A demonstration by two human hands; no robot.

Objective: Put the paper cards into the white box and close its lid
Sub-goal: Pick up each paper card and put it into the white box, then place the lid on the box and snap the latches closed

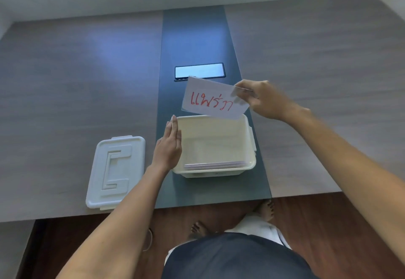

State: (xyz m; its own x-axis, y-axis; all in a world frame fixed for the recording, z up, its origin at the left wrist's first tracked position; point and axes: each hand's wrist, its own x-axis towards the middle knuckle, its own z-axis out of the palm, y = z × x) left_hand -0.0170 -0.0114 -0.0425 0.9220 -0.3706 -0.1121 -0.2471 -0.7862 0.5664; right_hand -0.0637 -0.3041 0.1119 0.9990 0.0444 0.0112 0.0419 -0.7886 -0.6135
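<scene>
A thin paper card with red handwriting was pinched at its corner by the right hand, just above the far rim of the open white box. The left hand, flat and empty, was held against the box's left wall. Lowering seemingly came next onto the stacked cards inside; the ribbed plastic lid lay left of the box.

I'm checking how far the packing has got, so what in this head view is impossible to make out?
- Number of cards already in the white box: only stacked edges show past its near wall.
- Whether the right hand pinches one card or several: edges overlap and blur.
- Left hand touching the box's rim or not: edge-on.
- The lid's latches: too small.
</scene>
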